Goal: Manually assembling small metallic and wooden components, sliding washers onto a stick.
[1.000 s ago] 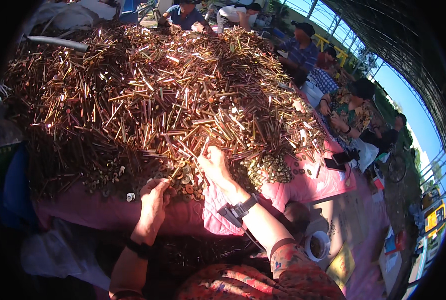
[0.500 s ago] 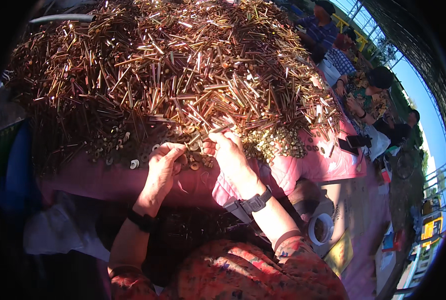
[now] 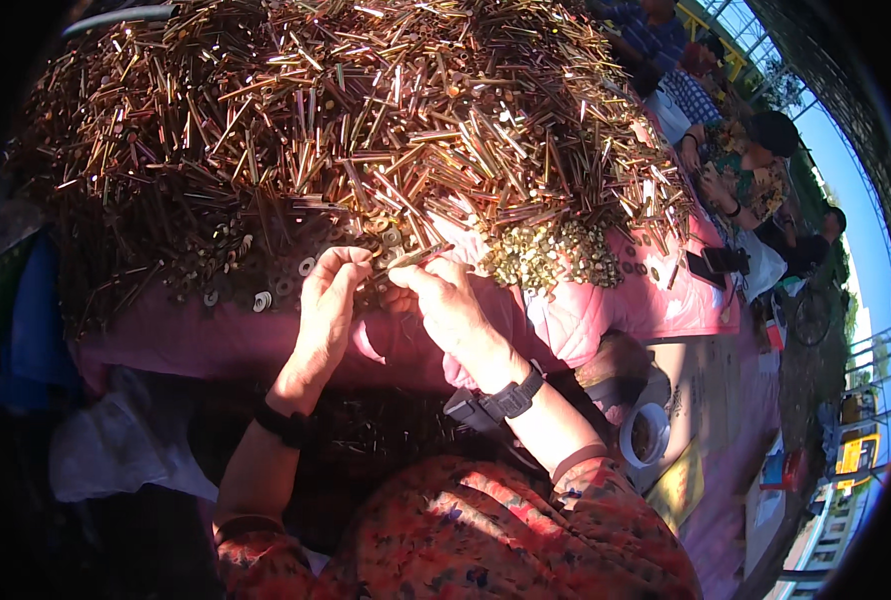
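My right hand (image 3: 448, 308) is closed in a pinch on a slim metal bolt (image 3: 428, 253), which sticks out past the fingers toward the upper right. Close beside it, my left hand (image 3: 328, 298) has thumb and forefinger pressed together; whatever they hold is too small to make out. Both hands are over the near edge of a large heap of gold-coloured metal bolts (image 3: 306, 150). Round washers (image 3: 263, 301) lie scattered around the left hand. Right of my right hand sits a pile of small brassy nuts (image 3: 556, 256).
A pink quilted cloth (image 3: 196, 330) covers the table edge under the heap. Dark flat objects (image 3: 718, 264) lie at its right. A white bucket (image 3: 646, 434) stands below right, a clear plastic bag (image 3: 116, 450) hangs at left. Several people (image 3: 756, 165) sit along the right side.
The bolt in my right hand now shows clearly, pointing up and right. My left hand has risen slightly. The whole view has shifted a little.
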`<state>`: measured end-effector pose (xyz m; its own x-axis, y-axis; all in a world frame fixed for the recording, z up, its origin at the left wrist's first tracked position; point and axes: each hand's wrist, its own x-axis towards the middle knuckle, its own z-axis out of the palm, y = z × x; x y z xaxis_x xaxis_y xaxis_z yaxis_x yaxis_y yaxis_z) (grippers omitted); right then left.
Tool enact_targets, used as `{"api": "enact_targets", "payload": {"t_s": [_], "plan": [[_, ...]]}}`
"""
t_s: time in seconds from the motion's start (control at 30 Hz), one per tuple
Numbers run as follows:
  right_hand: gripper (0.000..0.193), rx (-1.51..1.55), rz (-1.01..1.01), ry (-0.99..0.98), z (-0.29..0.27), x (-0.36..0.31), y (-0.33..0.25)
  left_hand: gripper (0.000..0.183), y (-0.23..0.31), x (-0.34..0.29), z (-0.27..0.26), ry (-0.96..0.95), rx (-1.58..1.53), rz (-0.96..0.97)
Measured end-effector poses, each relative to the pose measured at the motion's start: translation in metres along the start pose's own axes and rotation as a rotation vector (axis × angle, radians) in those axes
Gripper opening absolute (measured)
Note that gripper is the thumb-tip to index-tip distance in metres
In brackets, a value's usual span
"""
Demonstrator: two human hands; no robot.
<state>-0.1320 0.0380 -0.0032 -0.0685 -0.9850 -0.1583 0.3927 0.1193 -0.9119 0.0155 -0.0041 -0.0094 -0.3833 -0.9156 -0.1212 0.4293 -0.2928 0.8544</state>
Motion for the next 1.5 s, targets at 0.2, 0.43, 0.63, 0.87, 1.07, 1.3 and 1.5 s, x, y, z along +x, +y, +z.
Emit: {"api": "enact_targets", "payload": {"t_s": [0.2,0.43,0.63,0.87,1.07,1.3,1.5], "plan": [[0.022,-0.761,-0.258,-0.125,0.002,-0.015,0.000,0.024,-0.011,-0.005,0.007,-0.103,0.136,-0.114],[0.012,-1.295,-0.614,0.280,-0.069,-0.002,-0.015,0.019,0.007,-0.003,0.015,0.111,0.046,-0.209],[0.012,-1.544,-0.571,0.264,-0.084,0.009,0.006,0.013,0.003,0.002,0.007,0.053,0.125,-0.171],[0.018,-0.452,-0.254,0.065,-0.047,-0.009,-0.017,0.011,0.006,0.000,0.004,0.057,0.190,-0.252],[0.018,-0.541,-0.371,0.002,-0.038,-0.013,-0.012,0.009,0.010,-0.004,0.007,0.037,0.200,-0.257],[0.018,-0.484,-0.322,0.012,-0.029,-0.019,-0.014,0.009,0.007,-0.005,-0.001,0.000,0.168,-0.254],[0.013,-0.547,-0.392,0.004,-0.030,-0.019,-0.013,0.007,0.016,-0.004,-0.002,-0.046,0.174,-0.259]]}}
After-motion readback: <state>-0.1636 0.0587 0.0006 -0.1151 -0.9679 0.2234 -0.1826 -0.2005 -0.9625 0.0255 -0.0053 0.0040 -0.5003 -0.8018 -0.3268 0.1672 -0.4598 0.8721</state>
